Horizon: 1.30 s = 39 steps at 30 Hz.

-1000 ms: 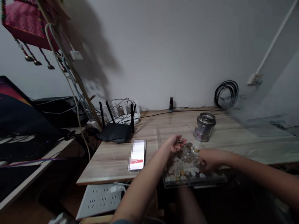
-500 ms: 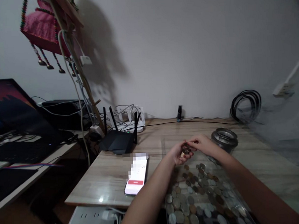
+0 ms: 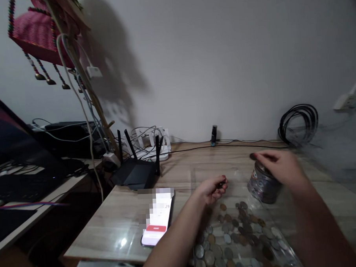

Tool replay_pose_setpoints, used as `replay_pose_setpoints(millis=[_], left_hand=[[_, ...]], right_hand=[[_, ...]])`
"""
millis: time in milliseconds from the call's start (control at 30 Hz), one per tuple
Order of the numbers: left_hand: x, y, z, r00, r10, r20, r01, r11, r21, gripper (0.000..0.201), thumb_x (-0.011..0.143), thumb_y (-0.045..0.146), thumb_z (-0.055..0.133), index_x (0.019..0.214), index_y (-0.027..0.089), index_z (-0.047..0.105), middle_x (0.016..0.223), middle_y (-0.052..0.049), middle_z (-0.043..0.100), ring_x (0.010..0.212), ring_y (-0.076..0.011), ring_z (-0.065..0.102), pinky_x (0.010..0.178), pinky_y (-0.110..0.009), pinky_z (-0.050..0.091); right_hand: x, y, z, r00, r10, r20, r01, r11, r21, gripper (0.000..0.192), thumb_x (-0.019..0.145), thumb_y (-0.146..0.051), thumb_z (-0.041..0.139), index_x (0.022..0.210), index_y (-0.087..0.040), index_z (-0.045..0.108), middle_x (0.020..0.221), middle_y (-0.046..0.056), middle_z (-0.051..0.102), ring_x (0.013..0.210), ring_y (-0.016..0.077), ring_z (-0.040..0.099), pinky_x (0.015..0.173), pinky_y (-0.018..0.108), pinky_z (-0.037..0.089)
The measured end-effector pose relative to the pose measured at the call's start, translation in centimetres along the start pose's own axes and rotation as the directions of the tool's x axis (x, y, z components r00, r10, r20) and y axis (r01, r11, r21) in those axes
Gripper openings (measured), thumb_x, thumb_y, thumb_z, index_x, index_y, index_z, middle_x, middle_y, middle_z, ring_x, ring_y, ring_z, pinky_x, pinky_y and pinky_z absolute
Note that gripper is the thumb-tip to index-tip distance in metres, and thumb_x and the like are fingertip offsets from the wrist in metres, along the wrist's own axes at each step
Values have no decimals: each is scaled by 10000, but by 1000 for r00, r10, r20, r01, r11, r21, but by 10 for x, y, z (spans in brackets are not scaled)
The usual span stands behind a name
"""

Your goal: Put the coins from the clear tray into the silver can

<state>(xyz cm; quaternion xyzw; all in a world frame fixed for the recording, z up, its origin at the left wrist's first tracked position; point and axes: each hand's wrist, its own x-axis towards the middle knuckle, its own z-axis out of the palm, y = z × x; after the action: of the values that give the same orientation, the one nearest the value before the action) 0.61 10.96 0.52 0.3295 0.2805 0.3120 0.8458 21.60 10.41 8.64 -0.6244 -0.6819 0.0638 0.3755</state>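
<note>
My left hand (image 3: 214, 189) hovers over the far end of a clear plastic tray (image 3: 197, 172), palm up, its fingers curled round some coins (image 3: 220, 184). Over the rim of a round glass jar (image 3: 264, 186) is my right hand (image 3: 281, 164), slightly blurred. A dark coin (image 3: 252, 156) is pinched between its thumb and finger, at the jar's left rim. The jar stands at the tray's far right edge. Many loose coins (image 3: 226, 238), silver, brown and brassy, lie spread in the near part of the tray.
A lit phone (image 3: 158, 217) lies left of my left forearm. Behind it stand a black router (image 3: 135, 172) and a white router (image 3: 159, 152). A small dark bottle (image 3: 214, 135) and a coiled black cable (image 3: 298, 124) are by the wall. At far left is a laptop (image 3: 10, 144).
My right hand has moved right, away from my left hand, to the jar's mouth with a coin. The left hand's fingers have curled further round its coins. The view has shifted slightly.
</note>
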Motion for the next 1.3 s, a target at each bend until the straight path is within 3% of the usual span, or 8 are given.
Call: replay_pose_setpoints(millis=[267, 467, 600, 733, 867, 933, 1033, 1300], left_hand=[[1, -3, 7, 997, -10, -74, 29, 966, 257, 229, 738, 318, 513, 607, 137, 468, 463, 48, 419, 301, -6, 263, 322, -167, 16], [1, -3, 9, 992, -47, -118, 74, 970, 230, 214, 770, 289, 451, 640, 125, 494, 474, 37, 444, 313, -15, 290, 318, -172, 39], [-2, -5, 8, 993, 111, -48, -94, 955, 280, 207, 714, 322, 563, 665, 139, 479, 492, 55, 448, 317, -2, 277, 324, -168, 56], [-4, -5, 8, 991, 131, 8, -129, 965, 228, 225, 693, 339, 592, 704, 146, 478, 513, 59, 445, 335, 1, 273, 333, -158, 64], [-5, -4, 10, 998, 66, -22, -61, 978, 199, 184, 745, 307, 516, 734, 124, 526, 527, 45, 450, 341, -1, 274, 331, -159, 58], [-4, -4, 10, 996, 41, -81, -24, 978, 208, 163, 759, 266, 479, 729, 117, 537, 520, 39, 456, 341, -6, 289, 329, -160, 66], [-3, -6, 9, 995, 33, -90, -7, 961, 275, 132, 747, 236, 490, 710, 118, 537, 523, 32, 488, 333, -9, 297, 324, -167, 77], [0, -9, 6, 988, 139, -69, -111, 943, 313, 209, 671, 320, 588, 674, 123, 520, 524, 22, 529, 335, -7, 286, 335, -173, 82]], right_hand=[[7, 56, -26, 984, 152, -95, -177, 911, -372, 296, 687, -448, 505, 671, -198, 663, 694, 80, 660, 586, 219, 553, 475, 303, 347], [-11, 22, -5, 965, -98, -242, 20, 952, -305, 328, 769, -424, 434, 857, -192, 649, 926, 107, 640, 825, 239, 561, 643, 329, 416], [-24, -16, 42, 944, -269, 192, 277, 961, -14, 265, 771, -350, 443, 844, -204, 652, 869, 72, 662, 782, 193, 577, 689, 294, 439], [-28, -22, 61, 879, -272, 392, 222, 960, 170, 249, 737, -335, 472, 791, -192, 669, 797, 61, 675, 727, 187, 589, 641, 283, 456], [-19, 2, 26, 987, -156, 32, 152, 984, 95, 274, 736, -357, 478, 854, -194, 663, 835, 65, 665, 736, 193, 587, 631, 294, 453], [-12, 20, 4, 977, -117, -177, 96, 988, -123, 277, 743, -360, 469, 841, -195, 669, 845, 86, 652, 783, 229, 571, 654, 334, 434], [-4, 44, -16, 980, -66, -187, -6, 933, -361, 275, 736, -363, 476, 798, -190, 681, 818, 124, 634, 784, 277, 551, 614, 368, 398], [-4, 45, -16, 977, -72, -200, -7, 928, -372, 264, 726, -355, 500, 828, -190, 679, 860, 102, 655, 814, 260, 551, 649, 351, 403]])
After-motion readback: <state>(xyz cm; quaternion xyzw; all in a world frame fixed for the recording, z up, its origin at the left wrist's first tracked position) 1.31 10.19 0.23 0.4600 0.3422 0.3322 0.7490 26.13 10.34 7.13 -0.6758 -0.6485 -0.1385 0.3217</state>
